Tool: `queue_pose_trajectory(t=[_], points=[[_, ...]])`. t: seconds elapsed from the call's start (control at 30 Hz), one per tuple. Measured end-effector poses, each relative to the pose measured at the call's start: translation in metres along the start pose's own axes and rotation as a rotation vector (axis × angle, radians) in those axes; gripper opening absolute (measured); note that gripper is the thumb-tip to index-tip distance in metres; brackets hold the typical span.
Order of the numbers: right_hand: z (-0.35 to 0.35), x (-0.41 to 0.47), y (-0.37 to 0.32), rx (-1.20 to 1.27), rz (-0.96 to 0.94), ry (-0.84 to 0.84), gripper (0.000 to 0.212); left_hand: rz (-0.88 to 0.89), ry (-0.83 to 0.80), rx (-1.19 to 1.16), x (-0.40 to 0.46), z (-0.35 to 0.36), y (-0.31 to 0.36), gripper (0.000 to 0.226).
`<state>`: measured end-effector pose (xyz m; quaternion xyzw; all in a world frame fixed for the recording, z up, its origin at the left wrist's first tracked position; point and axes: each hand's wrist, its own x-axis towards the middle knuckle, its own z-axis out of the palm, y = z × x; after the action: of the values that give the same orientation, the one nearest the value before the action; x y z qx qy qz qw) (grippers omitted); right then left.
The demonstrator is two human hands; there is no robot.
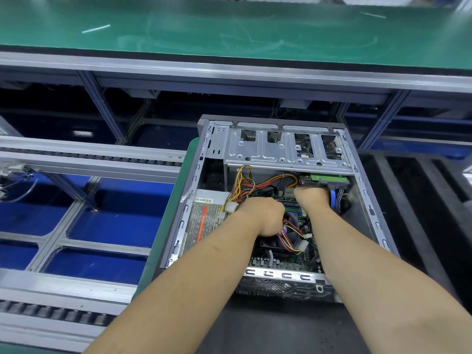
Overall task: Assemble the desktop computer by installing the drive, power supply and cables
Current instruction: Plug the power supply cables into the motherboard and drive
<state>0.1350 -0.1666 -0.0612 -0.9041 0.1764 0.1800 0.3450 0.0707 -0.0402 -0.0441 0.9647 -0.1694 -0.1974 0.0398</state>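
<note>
- While the drive sits at the far right of the open case, just under the metal drive cage, its green board edge facing out, the right hand is balled up right below it; I judge the step to be plugging the drive's cables home.
- Its fingers are curled under and hidden from where I stand, so I cannot tell what they have hold of, though the blue data cable and a dark connector lie just beside the knuckles.
- Pressing the plug in straight, not at a slant, would spare the drive's thin connector edge.
- Over the fan, the left hand is closed in a fist among the yellow, red and black power leads; whether it grips them, I cannot tell.
- Holding that bundle aside looks wise, so no wire drops into the fan or snags.
- Left of the bundle, the power supply lies in the case's near-left corner, seemingly already in place.
- Loose white connectors by the motherboard still need sockets, by my reckoning.
- Outside, the case rests on a dark tabletop beside a green conveyor mat.
</note>
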Motion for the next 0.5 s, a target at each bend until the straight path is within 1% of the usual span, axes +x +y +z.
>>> queue_pose_trajectory(t=[0.03,0.1,0.13,0.17,0.23,0.3,0.37,0.43,0.5], points=[[0.001,-0.005,-0.003,0.019,0.002,0.005,0.033,0.000,0.005,0.002,0.000,0.000,0.000,0.016],[0.003,0.009,0.004,0.157,0.083,-0.037,0.032,-0.001,0.015,0.010,0.000,0.000,0.001,0.015],[0.004,0.012,0.006,0.029,0.035,-0.072,0.032,-0.004,0.009,0.003,0.000,0.000,0.001,0.016],[0.007,0.017,0.003,-0.152,-0.034,-0.042,0.030,-0.006,0.007,0.001,0.000,-0.001,0.001,0.016],[0.005,0.016,0.007,-0.274,-0.066,0.027,0.017,-0.010,0.006,0.000,0.000,0.000,0.001,0.018],[0.003,0.008,0.007,-0.255,-0.088,0.098,0.016,-0.019,0.007,-0.006,0.000,0.000,0.001,0.020],[0.005,0.006,0.007,-0.180,-0.109,0.115,0.020,-0.028,0.011,-0.017,0.000,0.000,0.001,0.021],[0.001,-0.002,0.002,-0.090,-0.039,0.117,0.023,-0.031,0.006,-0.022,0.000,0.000,0.001,0.022],[0.001,0.003,0.002,-0.065,-0.018,0.104,0.029,-0.029,0.002,-0.024,0.000,0.000,0.001,0.022]])
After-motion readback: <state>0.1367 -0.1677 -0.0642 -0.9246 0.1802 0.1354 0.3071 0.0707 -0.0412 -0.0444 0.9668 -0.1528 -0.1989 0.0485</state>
